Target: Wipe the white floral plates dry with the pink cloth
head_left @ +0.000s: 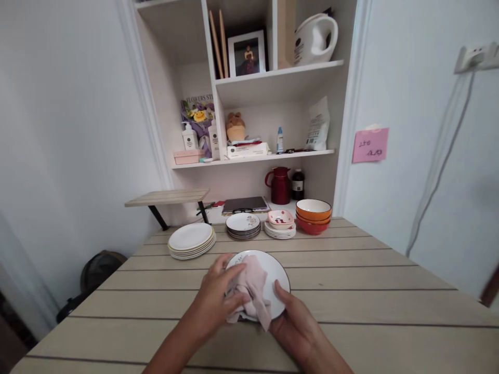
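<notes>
A white plate with a dark rim is tilted up above the wooden table. My right hand grips its lower right edge, thumb on the face and fingers beneath. On the plate's left part lies a crumpled pale pink cloth, and my left hand holds it against the face, with some fingertips hidden by the cloth and the plate. The cloth's loose end hangs over the plate's lower edge.
Along the table's back stand large white plates, dark-rimmed plates, small plates under a pink dish, and orange and red bowls. Behind are a small raised shelf, a red jug and a shelving unit.
</notes>
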A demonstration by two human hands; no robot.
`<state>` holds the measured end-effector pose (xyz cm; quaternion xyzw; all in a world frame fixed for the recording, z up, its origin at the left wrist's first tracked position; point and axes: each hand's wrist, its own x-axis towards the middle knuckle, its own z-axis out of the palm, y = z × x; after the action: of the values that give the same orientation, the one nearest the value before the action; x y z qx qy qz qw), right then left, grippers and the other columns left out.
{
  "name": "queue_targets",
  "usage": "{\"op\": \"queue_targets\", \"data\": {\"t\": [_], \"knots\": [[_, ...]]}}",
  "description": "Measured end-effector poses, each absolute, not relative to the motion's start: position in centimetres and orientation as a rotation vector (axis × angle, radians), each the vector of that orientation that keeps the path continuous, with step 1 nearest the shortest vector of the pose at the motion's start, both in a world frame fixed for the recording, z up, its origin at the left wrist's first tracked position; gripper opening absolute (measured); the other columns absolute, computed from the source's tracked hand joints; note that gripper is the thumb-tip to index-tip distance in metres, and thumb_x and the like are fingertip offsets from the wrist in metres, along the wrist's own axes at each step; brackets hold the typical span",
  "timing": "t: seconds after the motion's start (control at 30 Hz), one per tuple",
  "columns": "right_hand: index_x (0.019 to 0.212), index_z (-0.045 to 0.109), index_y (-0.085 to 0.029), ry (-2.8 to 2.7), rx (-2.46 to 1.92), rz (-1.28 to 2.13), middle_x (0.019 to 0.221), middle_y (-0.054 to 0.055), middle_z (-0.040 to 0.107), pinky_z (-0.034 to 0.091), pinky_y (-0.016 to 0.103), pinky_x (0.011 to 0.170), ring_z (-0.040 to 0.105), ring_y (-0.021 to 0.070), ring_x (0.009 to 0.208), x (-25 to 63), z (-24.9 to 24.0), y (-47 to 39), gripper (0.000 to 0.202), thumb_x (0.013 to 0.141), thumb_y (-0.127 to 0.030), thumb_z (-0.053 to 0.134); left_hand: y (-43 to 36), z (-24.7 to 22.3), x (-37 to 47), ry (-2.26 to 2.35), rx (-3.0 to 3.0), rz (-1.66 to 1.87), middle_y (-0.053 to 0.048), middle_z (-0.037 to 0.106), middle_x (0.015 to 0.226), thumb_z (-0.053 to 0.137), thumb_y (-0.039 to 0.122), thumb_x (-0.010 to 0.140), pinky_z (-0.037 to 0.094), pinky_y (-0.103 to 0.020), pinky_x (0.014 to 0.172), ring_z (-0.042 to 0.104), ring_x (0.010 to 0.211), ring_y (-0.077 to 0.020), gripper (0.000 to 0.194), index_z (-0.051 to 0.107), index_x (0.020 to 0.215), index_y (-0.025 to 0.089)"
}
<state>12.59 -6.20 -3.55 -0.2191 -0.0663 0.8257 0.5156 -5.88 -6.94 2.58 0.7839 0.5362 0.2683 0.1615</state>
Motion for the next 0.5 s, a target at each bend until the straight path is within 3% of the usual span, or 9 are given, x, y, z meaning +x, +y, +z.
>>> {"op": "queue_targets", "data": {"t": [0.1, 0.23, 0.37, 0.5], "knots": [[0.105, 0.062, -0.005, -0.208, -0.495, 1.997, 0.087, 0.013, 0.073, 0.053, 0.033, 0.064, 0.065, 0.0184, 0.064, 12.5, -3.9, -6.3, 0.032, 0.081, -0.025, 0.064, -7.4, 1.7, -4.7, 1.525, 2.291, 0.66, -0.007, 0.048, 0.134, 0.069, 0.035, 0.074, 0.038, -0.038, 0.102, 0.049, 0.119, -0.0258, 0.049, 0.059, 0.122, 0.031], [0.108, 0.062, -0.004, -0.229, -0.45, 1.987, 0.091, 0.013, 0.072, 0.052, 0.03, 0.063, 0.065, 0.0172, 0.069, 12.5, -4.2, -6.4, 0.035, 0.082, -0.026, 0.064, -7.7, 0.4, -2.1, 1.555, 2.449, 0.622, -0.005, 0.055, 0.128, 0.064, 0.027, 0.079, 0.04, -0.041, 0.098, 0.053, 0.111, -0.0274, 0.021, 0.07, 0.099, 0.026], [0.11, 0.062, -0.007, -0.178, -0.456, 1.902, 0.091, 0.009, 0.072, 0.05, 0.023, 0.059, 0.063, 0.0115, 0.065, 12.3, -4.4, -6.3, 0.035, 0.083, -0.028, 0.065, -7.3, -0.6, -0.6, 1.376, 2.502, 0.753, -0.006, 0.058, 0.127, 0.057, 0.022, 0.084, 0.041, -0.037, 0.1, 0.053, 0.115, -0.0234, 0.021, 0.068, 0.103, 0.023], [0.111, 0.062, -0.011, -0.216, -0.48, 1.884, 0.09, 0.007, 0.073, 0.053, 0.025, 0.068, 0.066, 0.0132, 0.071, 12.2, -4.3, -6.5, 0.039, 0.08, -0.034, 0.067, -5.7, -0.6, 0.3, 1.251, 2.605, 0.84, -0.004, 0.057, 0.131, 0.053, 0.018, 0.085, 0.036, -0.036, 0.106, 0.051, 0.12, -0.0213, 0.031, 0.063, 0.114, 0.026]]}}
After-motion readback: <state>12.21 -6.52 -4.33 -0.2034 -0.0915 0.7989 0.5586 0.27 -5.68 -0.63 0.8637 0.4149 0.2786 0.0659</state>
